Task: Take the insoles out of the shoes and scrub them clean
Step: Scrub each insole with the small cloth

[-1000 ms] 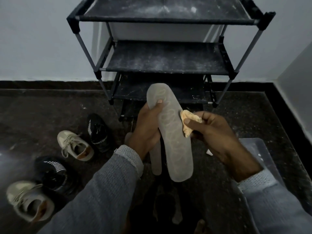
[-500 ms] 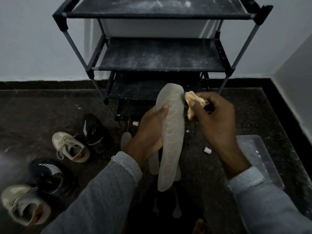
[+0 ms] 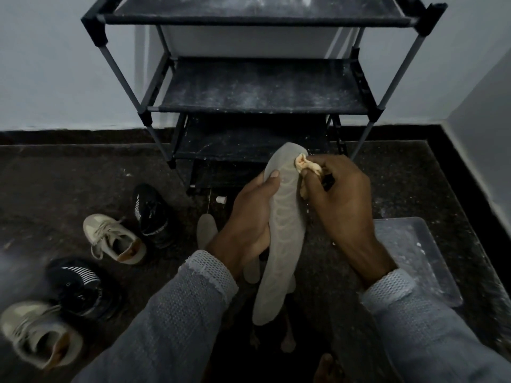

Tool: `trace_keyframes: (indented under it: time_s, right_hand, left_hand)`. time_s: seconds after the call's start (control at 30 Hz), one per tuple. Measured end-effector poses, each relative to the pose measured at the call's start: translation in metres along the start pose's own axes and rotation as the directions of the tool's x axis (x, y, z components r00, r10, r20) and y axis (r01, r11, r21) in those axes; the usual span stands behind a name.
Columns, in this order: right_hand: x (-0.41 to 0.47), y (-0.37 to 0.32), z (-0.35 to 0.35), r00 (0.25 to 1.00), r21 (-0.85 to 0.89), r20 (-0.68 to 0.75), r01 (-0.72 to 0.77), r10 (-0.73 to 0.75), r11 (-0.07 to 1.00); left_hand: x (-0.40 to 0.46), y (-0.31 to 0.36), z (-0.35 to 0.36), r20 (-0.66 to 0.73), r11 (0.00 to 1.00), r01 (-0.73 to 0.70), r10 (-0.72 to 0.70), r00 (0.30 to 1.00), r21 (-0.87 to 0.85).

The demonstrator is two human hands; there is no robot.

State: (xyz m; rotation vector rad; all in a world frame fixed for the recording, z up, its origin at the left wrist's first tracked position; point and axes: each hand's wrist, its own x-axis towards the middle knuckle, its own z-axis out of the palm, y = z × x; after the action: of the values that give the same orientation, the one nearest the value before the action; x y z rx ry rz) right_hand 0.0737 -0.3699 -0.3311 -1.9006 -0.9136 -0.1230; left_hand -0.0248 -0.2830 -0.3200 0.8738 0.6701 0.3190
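Note:
My left hand (image 3: 249, 222) grips a long grey insole (image 3: 284, 239) around its middle, holding it upright in front of me. My right hand (image 3: 340, 205) is closed on a small yellowish cloth (image 3: 307, 167) and presses it against the insole's top end. Other grey insoles (image 3: 206, 230) lie on the dark floor behind my left hand, partly hidden. Two beige sneakers (image 3: 113, 239) (image 3: 36, 335) and two black sneakers (image 3: 150, 214) (image 3: 80, 288) lie on the floor at the left.
A dusty black shoe rack (image 3: 260, 89) stands against the white wall straight ahead. A clear plastic tray (image 3: 414, 258) lies on the floor at the right. A small white cap (image 3: 221, 199) sits near the rack's foot. A wall corner rises at the right.
My right hand has carried the cloth from the insole's middle up to its top end. My left hand has turned the insole more edge-on.

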Motion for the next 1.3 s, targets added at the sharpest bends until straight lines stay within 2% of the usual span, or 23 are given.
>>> trace_keyframes:
  time_s: [0.1,0.2,0.33,0.53,0.77,0.9,0.97,1.03,1.2,1.3]
  right_hand:
    - [0.0,-0.003,0.0,1.0,0.053,0.001,-0.011,0.011,0.999]
    - [-0.002,-0.006,0.001,0.998,0.027,0.05,0.038,-0.04,0.999]
    - [-0.002,-0.005,0.003,0.994,-0.025,0.084,0.066,-0.063,0.998]
    - [0.003,0.001,0.0,0.996,0.02,-0.052,-0.069,0.07,0.997]
    - [-0.014,-0.018,0.016,0.984,0.031,0.112,0.137,-0.139,0.99]
    - [-0.003,-0.005,0.008,0.996,-0.067,0.058,0.075,-0.071,0.995]
    - [0.001,0.001,0.005,1.0,-0.055,0.012,0.026,-0.025,0.998]
    - [-0.002,-0.003,0.007,0.999,-0.031,0.011,0.044,-0.044,0.999]
    - [-0.014,-0.021,0.018,0.981,0.033,0.126,0.144,-0.147,0.989]
    - [-0.005,-0.01,0.011,0.991,-0.034,0.069,0.119,-0.116,0.992]
  left_hand:
    - [0.0,0.003,0.0,0.033,0.999,0.014,-0.013,0.999,-0.037]
    - [0.001,0.005,-0.001,0.054,0.997,0.006,-0.002,0.999,-0.075]
    - [0.004,0.004,-0.003,0.007,0.999,-0.01,0.011,1.0,-0.046]
    - [0.003,0.002,-0.001,0.006,1.0,-0.012,0.012,1.0,0.013]
    - [0.008,0.0,-0.005,0.055,0.998,-0.044,0.047,0.997,-0.048]
    - [0.006,0.0,-0.007,0.062,0.999,-0.036,0.036,0.997,0.004]
    - [0.005,0.001,-0.006,0.06,1.0,-0.01,0.01,0.998,0.003]
    - [0.007,-0.001,-0.007,0.077,1.0,-0.016,0.015,0.997,0.023]
    - [0.016,-0.004,-0.01,0.068,0.996,-0.048,0.042,0.997,0.08]
    - [0.017,-0.002,-0.008,0.044,0.992,-0.055,0.05,0.998,0.116]
